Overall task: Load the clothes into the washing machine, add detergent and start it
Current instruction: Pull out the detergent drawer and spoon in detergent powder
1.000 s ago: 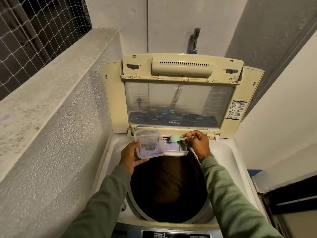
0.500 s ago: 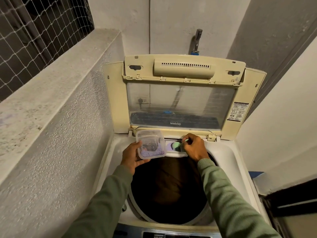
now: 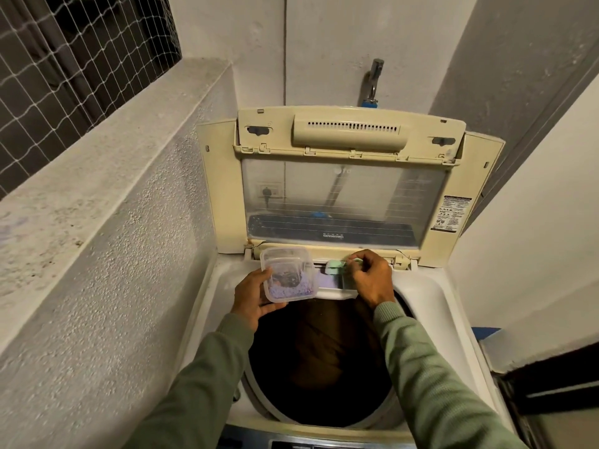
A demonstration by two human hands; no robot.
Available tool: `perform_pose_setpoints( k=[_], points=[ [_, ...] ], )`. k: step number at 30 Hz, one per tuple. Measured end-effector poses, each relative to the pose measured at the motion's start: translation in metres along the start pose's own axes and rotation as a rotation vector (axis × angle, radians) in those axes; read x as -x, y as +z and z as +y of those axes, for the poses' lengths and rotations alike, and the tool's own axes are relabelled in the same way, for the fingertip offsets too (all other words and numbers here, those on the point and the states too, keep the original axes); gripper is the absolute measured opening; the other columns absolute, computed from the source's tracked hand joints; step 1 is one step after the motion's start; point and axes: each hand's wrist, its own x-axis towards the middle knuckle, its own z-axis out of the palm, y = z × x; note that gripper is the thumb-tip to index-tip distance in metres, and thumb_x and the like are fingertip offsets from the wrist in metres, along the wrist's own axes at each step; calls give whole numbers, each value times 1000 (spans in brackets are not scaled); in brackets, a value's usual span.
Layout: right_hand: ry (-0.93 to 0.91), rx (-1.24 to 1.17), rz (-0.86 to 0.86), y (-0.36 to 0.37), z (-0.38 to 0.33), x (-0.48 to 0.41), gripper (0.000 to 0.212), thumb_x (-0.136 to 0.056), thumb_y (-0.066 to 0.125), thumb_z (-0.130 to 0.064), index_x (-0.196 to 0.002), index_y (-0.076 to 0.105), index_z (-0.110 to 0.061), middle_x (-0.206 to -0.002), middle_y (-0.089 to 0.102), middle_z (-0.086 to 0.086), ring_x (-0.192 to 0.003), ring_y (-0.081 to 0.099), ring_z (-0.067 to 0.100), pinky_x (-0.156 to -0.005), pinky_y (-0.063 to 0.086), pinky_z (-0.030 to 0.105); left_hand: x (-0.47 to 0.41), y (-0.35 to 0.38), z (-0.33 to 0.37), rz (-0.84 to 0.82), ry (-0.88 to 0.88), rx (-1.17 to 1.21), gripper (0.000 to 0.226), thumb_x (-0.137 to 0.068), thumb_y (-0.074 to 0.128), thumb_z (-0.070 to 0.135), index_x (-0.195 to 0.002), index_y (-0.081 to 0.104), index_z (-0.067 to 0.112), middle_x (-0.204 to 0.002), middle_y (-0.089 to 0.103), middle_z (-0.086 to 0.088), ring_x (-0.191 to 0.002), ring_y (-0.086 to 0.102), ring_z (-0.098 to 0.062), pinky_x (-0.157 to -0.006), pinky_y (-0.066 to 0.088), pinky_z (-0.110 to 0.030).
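Note:
A top-loading washing machine (image 3: 223,286) stands with its lid (image 3: 346,192) raised. Dark brown clothes (image 3: 321,351) lie in the drum. My left hand (image 3: 252,299) grips a clear plastic tub (image 3: 288,275) with purple detergent powder in its lower part, held over the drum's far rim. My right hand (image 3: 369,277) pinches the handle of a small green scoop (image 3: 334,266), turned over the pulled-out detergent drawer (image 3: 337,288), where purple powder shows.
A rough concrete ledge (image 3: 107,176) runs along the left, with a netted window (image 3: 64,50) above it. A tap (image 3: 374,81) sticks out of the back wall. A white wall (image 3: 531,228) closes the right side. The control panel (image 3: 291,443) lies at the bottom edge.
My right hand carried the scoop from above the drawer down into it and tipped it, then lifted slightly. The tub in my left hand stayed about where it was.

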Motion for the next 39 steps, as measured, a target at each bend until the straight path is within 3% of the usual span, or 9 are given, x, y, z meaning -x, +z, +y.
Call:
perform_pose_setpoints(
  k=[3, 5, 9, 12, 18, 23, 29, 32, 39],
  points=[
    [18, -132, 76, -3, -7, -5, 8, -88, 62, -5, -86, 68, -10, -85, 71, 8, -82, 68, 27, -79, 58, 39, 2, 1, 2, -17, 4, -8, 12, -94, 58, 34, -103, 59, 26, -122, 61, -13, -110, 60, -35, -84, 54, -49],
    [43, -260, 86, -5, -17, -7, 10, -87, 63, -1, -84, 69, -9, -82, 71, 13, -75, 69, 28, -73, 60, 37, 2, 2, 3, -22, 7, -17, 13, -94, 59, 34, -104, 58, 26, -121, 61, -12, -109, 60, -35, -80, 55, -47],
    [108, -457, -135, -1, -40, -5, 14, -88, 57, 8, -81, 67, 1, -75, 69, 19, -60, 66, 21, -60, 59, 25, 3, 9, 4, -53, 6, -34, 32, -90, 64, 36, -117, 58, 21, -121, 63, -12, -103, 64, -32, -74, 58, -44],
    [114, -452, -278, 7, -46, -2, 11, -87, 57, 10, -86, 68, 9, -80, 69, 26, -63, 66, 24, -63, 60, 27, 5, 13, 4, -109, 15, -47, 32, -89, 66, 37, -114, 61, 18, -119, 65, -12, -103, 65, -32, -74, 59, -43],
    [-34, -223, -515, 11, -56, 5, 12, -84, 58, 12, -83, 69, 7, -75, 70, 20, -62, 67, 22, -67, 59, 28, 6, 16, 9, -148, 9, -66, 40, -89, 65, 38, -121, 61, 15, -120, 65, -13, -105, 66, -33, -71, 60, -43],
    [-247, 174, -420, -1, -70, -4, 15, -81, 62, -2, -83, 74, -11, -80, 74, 3, -74, 71, 16, -73, 59, 26, 4, 13, 9, -108, 30, -102, 39, -88, 66, 38, -120, 62, 15, -118, 67, -14, -105, 65, -32, -69, 59, -40],
    [-349, 461, -438, 6, -76, -1, 15, -84, 58, -6, -86, 73, -5, -83, 71, 5, -72, 63, 18, -69, 51, 25, 7, 22, 12, -71, 68, -183, 29, -88, 68, 34, -113, 65, 19, -112, 68, -10, -99, 66, -32, -65, 60, -40],
    [-307, 512, -481, 14, -70, 0, 17, -83, 58, -3, -87, 74, -5, -85, 71, 12, -70, 58, 19, -68, 43, 21, 8, 26, 14, -64, 118, -229, 28, -90, 66, 31, -114, 65, 17, -106, 70, -8, -89, 68, -27, -57, 59, -34],
    [5, 294, -318, 19, -59, -10, 12, -82, 59, -3, -82, 71, -1, -73, 69, 12, -62, 66, 24, -58, 56, 29, 7, 35, 17, -61, 163, -228, 21, -92, 64, 27, -112, 63, 21, -108, 67, -4, -90, 67, -24, -57, 58, -35]
  ],
)
